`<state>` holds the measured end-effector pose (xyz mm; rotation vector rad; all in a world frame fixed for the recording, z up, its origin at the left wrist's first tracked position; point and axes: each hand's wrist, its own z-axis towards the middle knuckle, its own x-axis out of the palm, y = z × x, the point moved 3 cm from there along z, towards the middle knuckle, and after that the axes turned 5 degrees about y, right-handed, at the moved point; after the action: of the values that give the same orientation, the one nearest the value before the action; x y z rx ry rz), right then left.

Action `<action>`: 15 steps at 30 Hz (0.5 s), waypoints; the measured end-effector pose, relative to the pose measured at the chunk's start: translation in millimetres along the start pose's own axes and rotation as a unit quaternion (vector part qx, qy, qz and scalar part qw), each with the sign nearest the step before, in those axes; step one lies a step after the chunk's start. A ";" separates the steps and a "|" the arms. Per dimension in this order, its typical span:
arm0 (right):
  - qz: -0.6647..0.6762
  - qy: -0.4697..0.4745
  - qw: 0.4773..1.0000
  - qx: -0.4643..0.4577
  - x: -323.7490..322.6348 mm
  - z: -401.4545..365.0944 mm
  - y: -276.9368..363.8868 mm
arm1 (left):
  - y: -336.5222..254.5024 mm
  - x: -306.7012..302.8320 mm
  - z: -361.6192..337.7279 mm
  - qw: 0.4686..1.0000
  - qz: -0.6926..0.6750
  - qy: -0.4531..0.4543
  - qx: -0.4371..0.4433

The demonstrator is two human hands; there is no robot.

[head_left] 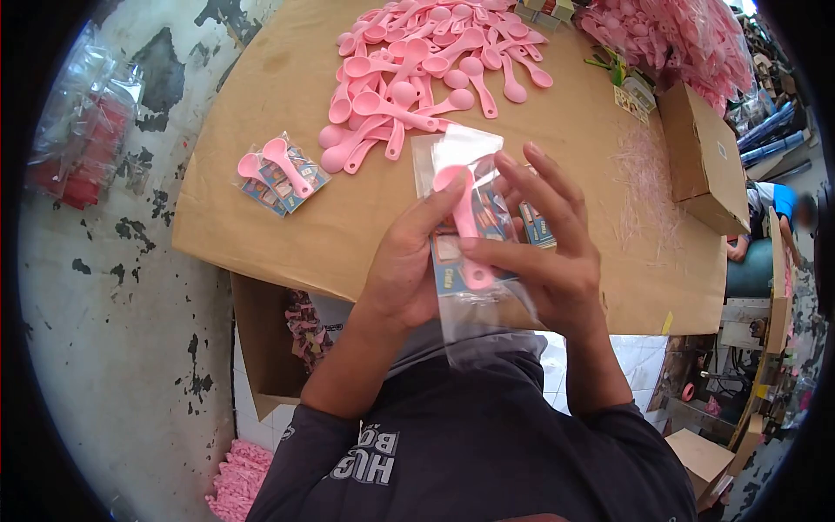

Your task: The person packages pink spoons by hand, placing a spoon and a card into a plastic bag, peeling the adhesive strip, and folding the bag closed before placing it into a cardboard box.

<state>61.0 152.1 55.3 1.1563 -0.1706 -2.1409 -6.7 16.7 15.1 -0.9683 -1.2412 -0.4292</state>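
My left hand [402,265] is closed around the left edge of a clear plastic bag [478,335], its thumb over the bowl of a pink measuring spoon [468,213]. The spoon lies lengthwise over a blue printed card [448,277], its holed handle end toward me. At the right side is my right hand [557,244], fingers apart and raised, thumb against the spoon's handle. A white flap or strip [465,146] sticks out at the bag's far end. Partly hidden behind my right hand, another printed card [537,226] lies on the table.
Pink measuring spoons [417,65] are heaped at the far side of the cardboard-covered table [261,96]. Two packed spoons with cards [283,178] lie left. At right are clear thin strips [644,187], a cardboard box [704,157] and a large bag of pink spoons [670,39]. Another person [770,204] is beyond.
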 end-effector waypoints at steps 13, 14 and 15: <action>0.360 -0.075 0.878 0.307 1.2 -22.3 -13.0 | -0.1 8.1 2.4 0.906 0.400 -0.067 0.120; 0.359 -0.077 0.877 0.308 3.5 -24.9 -16.1 | -0.4 3.2 0.5 0.890 0.433 -0.073 0.120; 0.253 -0.130 0.923 0.261 0.3 -26.6 -19.2 | -0.8 4.1 -0.3 0.873 0.466 -0.079 0.119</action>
<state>71.9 171.6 31.4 0.9525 -1.0951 -1.8060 -5.8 16.9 19.2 -1.2694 -0.8030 0.5626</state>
